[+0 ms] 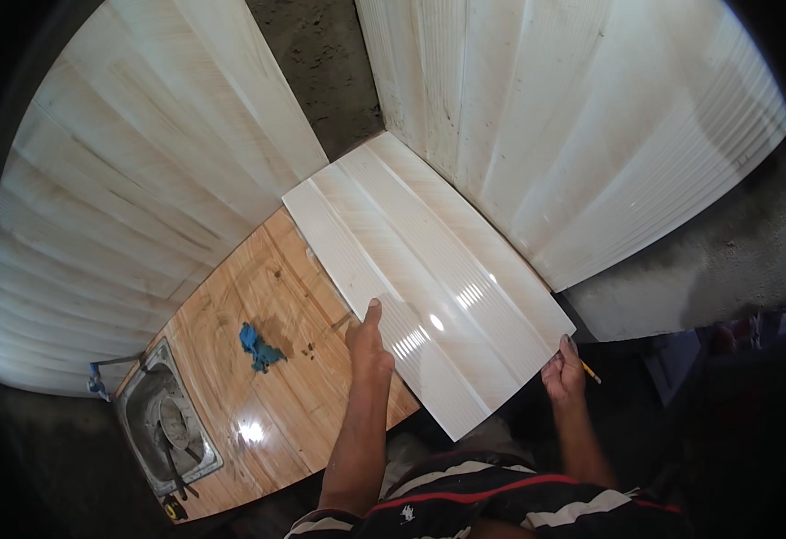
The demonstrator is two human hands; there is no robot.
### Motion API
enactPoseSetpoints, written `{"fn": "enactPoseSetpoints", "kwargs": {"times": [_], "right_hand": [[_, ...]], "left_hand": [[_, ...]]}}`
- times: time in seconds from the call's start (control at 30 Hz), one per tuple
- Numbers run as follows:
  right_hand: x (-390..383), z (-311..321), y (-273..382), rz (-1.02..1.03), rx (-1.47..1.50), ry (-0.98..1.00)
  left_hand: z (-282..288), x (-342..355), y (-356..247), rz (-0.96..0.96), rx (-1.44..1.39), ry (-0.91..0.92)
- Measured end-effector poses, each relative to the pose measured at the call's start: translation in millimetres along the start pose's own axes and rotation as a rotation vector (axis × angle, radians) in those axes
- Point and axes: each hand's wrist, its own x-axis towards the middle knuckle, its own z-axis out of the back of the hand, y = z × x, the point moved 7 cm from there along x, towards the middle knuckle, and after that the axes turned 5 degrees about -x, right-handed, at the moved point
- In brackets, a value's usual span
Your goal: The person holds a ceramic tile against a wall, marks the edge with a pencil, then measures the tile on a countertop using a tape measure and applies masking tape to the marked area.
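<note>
A large glossy cream wall tile (433, 260) with ribbed stripes lies over the right part of a wood-patterned countertop (294, 413), its far end against the wall corner. My left hand (370, 349) grips the tile's left edge, thumb on top and fingers hidden below. At the near right corner my right hand (562, 375) holds the tile, thumb on its upper face. A yellow pencil (590, 372) sticks out from between the fingers of that hand. The tile's near end juts past the counter's front edge, toward my body.
Similar striped tiles cover the left wall (141, 153) and right wall (554, 126), with a strip of bare cement (321, 72) between. A blue cloth (256, 348) lies on the counter. Left stand a metal sink (132, 409) holding a bowl (175, 422), a tap (98, 382) and a tape measure (173, 508).
</note>
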Motion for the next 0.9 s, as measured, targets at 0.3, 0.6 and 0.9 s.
{"fn": "enactPoseSetpoints", "kwargs": {"times": [0.3,0.6,0.9], "right_hand": [[5.8,15.5,-8.9,-0.014,-0.035,-0.068],[3.9,23.2,-6.9,-0.018,-0.022,-0.037],[-0.4,18.3,-3.0,0.005,-0.005,-0.037]], "left_hand": [[7.5,4.2,4.3,-0.039,-0.033,-0.02],[10.1,3.1,13.8,0.036,0.025,0.015],[4.8,-7.7,14.0,0.046,0.019,-0.002]]}}
